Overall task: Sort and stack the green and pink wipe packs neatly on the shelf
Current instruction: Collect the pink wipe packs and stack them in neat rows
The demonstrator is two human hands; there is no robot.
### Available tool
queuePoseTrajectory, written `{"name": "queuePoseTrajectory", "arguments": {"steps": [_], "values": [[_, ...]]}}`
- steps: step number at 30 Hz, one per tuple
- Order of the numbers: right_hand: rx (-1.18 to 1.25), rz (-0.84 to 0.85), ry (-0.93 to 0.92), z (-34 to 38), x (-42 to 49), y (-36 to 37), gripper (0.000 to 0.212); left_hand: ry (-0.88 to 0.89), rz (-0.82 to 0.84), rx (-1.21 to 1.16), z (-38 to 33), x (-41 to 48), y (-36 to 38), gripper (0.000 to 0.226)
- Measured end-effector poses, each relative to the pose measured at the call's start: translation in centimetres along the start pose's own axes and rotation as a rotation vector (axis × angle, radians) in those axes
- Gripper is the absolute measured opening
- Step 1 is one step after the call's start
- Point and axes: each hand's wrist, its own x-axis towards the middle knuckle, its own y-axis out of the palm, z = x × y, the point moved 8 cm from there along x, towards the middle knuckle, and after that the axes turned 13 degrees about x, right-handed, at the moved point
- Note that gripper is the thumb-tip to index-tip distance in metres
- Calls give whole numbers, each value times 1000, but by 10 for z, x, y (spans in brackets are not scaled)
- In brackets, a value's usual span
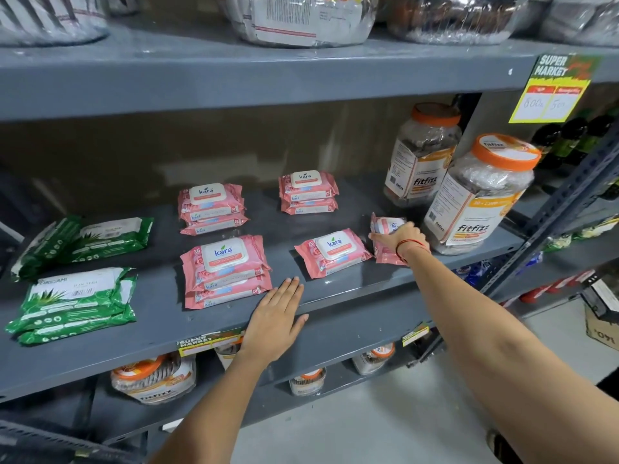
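A pink pack (385, 241) stood tilted by the jar (475, 199) at the shelf's (335, 293) right end, the right hand (400, 239) clamped on it, the left hand (274, 321) flat and empty; a hasty pull could topple that jar.

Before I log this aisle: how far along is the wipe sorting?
Mostly done: three pink stacks and a green stack look neat. In hand: the right hand grips an upright pink pack; the left hand rests flat on the shelf. Left: a single pink pack and the tilted green packs.
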Motion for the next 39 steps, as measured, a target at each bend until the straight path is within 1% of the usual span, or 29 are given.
{"name": "queuePoseTrajectory", "arguments": {"steps": [2, 4, 8, 11, 13, 17, 20, 23, 25, 28, 31, 34, 37, 39], "values": [[28, -17, -16, 1, 3, 2, 88, -3, -3, 8, 0, 0, -1, 61], [47, -20, -26, 5, 4, 0, 80, -2, -1, 14, 1, 0, -1, 62], [86, 12, -96, 26, 1, -9, 79, -2, -2, 25, 0, -1, -2, 63], [97, 45, -192, 52, -12, -8, 68, -1, -3, 30, 0, -1, -3, 63], [89, 71, -245, 68, -27, 0, 64, -1, -4, 25, 0, -1, -4, 63], [60, 116, -338, 86, -58, 24, 64, -3, -8, 12, -1, -2, -6, 62], [-35, 142, -370, 85, -72, 41, 70, -2, -9, 13, -1, -2, -7, 62], [-169, 173, -347, 88, -73, 40, 87, -3, -4, 11, 0, -2, -6, 62], [-250, 159, -358, 97, -72, 31, 96, -4, 0, 7, 0, -2, -6, 62], [-312, 140, -415, 112, -74, 26, 86, -6, -2, 4, -1, -2, -6, 63], [-478, 164, -427, 117, -80, 35, 80, -8, -3, 1, -1, -1, -6, 63], [-550, 199, -460, 123, -83, 37, 69, -9, 5, 11, -1, -1, -5, 63], [-605, 291, -530, 129, -85, 40, 61, -10, 10, 9, 0, -1, -3, 63], [-634, 380, -557, 131, -86, 43, 63, -8, 12, 8, -1, -1, -3, 64]]}}
